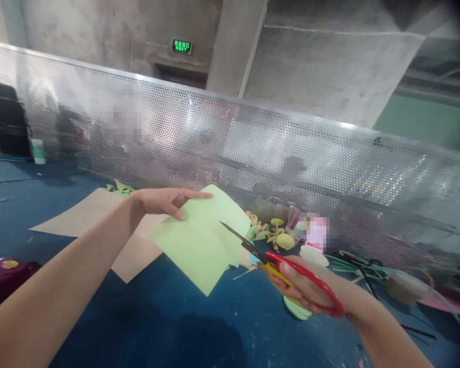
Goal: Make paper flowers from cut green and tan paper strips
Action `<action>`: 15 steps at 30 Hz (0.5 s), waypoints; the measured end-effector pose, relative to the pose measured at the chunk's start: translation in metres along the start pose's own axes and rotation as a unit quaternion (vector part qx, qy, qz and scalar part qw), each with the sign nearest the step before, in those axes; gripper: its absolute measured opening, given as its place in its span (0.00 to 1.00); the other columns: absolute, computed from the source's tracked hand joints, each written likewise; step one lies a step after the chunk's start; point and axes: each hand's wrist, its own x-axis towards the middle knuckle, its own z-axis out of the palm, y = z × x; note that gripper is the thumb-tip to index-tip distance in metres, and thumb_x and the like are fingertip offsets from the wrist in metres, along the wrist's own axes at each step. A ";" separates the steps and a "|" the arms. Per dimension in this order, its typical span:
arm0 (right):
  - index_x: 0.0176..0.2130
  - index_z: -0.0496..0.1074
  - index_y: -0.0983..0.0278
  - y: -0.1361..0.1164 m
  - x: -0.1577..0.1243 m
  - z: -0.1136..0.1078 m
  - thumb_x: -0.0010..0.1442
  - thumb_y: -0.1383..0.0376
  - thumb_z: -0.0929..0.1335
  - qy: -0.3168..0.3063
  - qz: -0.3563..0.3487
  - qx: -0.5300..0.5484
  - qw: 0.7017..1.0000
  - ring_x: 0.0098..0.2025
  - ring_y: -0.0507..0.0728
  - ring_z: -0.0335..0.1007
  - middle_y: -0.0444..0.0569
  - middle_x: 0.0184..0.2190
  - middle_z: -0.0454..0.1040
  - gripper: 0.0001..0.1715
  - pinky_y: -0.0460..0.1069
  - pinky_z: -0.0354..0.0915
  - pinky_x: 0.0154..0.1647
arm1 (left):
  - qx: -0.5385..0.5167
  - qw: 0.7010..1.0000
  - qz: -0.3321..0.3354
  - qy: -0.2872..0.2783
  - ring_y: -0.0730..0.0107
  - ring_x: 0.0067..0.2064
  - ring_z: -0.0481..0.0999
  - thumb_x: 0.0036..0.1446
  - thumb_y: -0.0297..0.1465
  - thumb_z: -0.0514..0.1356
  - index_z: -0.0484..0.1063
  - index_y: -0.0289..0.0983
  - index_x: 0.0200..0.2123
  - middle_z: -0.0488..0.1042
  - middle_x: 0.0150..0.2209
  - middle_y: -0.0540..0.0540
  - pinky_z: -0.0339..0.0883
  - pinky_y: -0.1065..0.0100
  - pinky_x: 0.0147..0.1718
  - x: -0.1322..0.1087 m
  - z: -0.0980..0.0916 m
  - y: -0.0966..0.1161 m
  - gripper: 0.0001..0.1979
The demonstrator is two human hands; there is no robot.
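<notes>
A light green sheet of paper (205, 240) is held by my left hand (168, 201), with the thumb on its face and the index finger stretched along the upper part. The other fingers of that hand are mostly hidden. In my right hand (297, 283) are scissors (308, 276) with one red and one yellow handle, fingers through the loops. Their dark blades point up and left, across the right part of the sheet in view. Whether the blades touch the paper I cannot tell. Beige paper sheets (132, 255) lie below and left of the green one.
A perforated metal barrier (230, 138) runs behind the blue surface (157, 327). Beside my right hand are green and yellow paper cut-outs (278, 232), a white round piece (314, 255) and thin green sticks (352, 266). A purple object (7, 278) sits at far left.
</notes>
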 end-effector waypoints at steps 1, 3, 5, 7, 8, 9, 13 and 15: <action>0.25 0.57 0.63 -0.001 0.000 0.000 0.58 0.46 0.55 0.002 0.005 0.008 1.000 0.14 0.44 0.47 0.40 0.18 0.55 0.25 0.40 0.46 0.10 | 0.000 1.000 -0.002 0.001 0.56 0.53 0.64 0.49 0.29 0.61 0.43 0.46 0.61 0.59 0.57 0.43 0.64 0.64 0.45 0.000 0.000 0.000 0.39; 0.25 0.57 0.63 -0.005 0.000 0.001 0.58 0.46 0.56 0.017 0.007 0.010 1.000 0.15 0.44 0.47 0.40 0.18 0.55 0.24 0.40 0.47 0.10 | -0.004 1.000 -0.012 0.001 0.55 0.53 0.64 0.48 0.29 0.61 0.43 0.46 0.61 0.59 0.57 0.42 0.64 0.65 0.44 0.000 0.001 0.001 0.40; 0.25 0.58 0.63 -0.008 -0.001 0.001 0.58 0.47 0.57 0.029 0.011 0.006 1.000 0.15 0.44 0.47 0.39 0.17 0.54 0.24 0.40 0.48 0.10 | -0.009 1.000 -0.020 0.000 0.54 0.53 0.64 0.48 0.30 0.61 0.43 0.46 0.61 0.57 0.58 0.43 0.65 0.66 0.42 0.000 0.002 0.002 0.40; 0.25 0.58 0.63 -0.009 -0.003 0.001 0.57 0.47 0.58 0.033 0.023 0.002 0.999 0.14 0.44 0.47 0.39 0.17 0.54 0.23 0.41 0.49 0.10 | -0.013 1.000 -0.020 0.000 0.54 0.54 0.63 0.48 0.30 0.61 0.43 0.47 0.60 0.56 0.59 0.43 0.65 0.66 0.42 0.000 0.003 0.003 0.40; 0.25 0.58 0.63 -0.009 -0.004 0.000 0.56 0.46 0.58 0.027 0.024 0.003 0.999 0.14 0.44 0.50 0.39 0.17 0.55 0.24 0.41 0.52 0.11 | -0.015 1.000 -0.017 0.001 0.54 0.54 0.62 0.48 0.30 0.61 0.44 0.47 0.60 0.55 0.59 0.44 0.64 0.66 0.43 0.000 0.004 0.003 0.40; 0.25 0.58 0.63 -0.009 -0.005 0.000 0.57 0.46 0.57 0.015 0.021 0.004 1.000 0.15 0.45 0.54 0.40 0.18 0.57 0.24 0.41 0.56 0.13 | -0.017 1.000 -0.014 0.002 0.54 0.55 0.62 0.48 0.30 0.61 0.44 0.47 0.60 0.55 0.60 0.44 0.64 0.66 0.43 0.000 0.004 0.003 0.39; 0.27 0.60 0.63 -0.012 -0.007 0.001 0.60 0.47 0.52 -0.042 -0.029 -0.012 0.999 0.28 0.53 0.71 0.47 0.25 0.68 0.26 0.47 0.68 0.30 | -0.027 1.000 -0.012 -0.009 0.53 0.56 0.60 0.48 0.29 0.61 0.44 0.46 0.60 0.54 0.60 0.44 0.65 0.66 0.43 0.003 0.006 0.004 0.40; 0.30 0.62 0.63 -0.018 -0.007 0.003 0.61 0.48 0.51 -0.049 -0.040 -0.025 0.998 0.32 0.54 0.72 0.50 0.29 0.71 0.26 0.49 0.68 0.35 | -0.032 0.999 -0.010 -0.018 0.53 0.56 0.60 0.47 0.29 0.62 0.44 0.45 0.60 0.54 0.60 0.43 0.64 0.65 0.44 0.005 0.008 0.004 0.40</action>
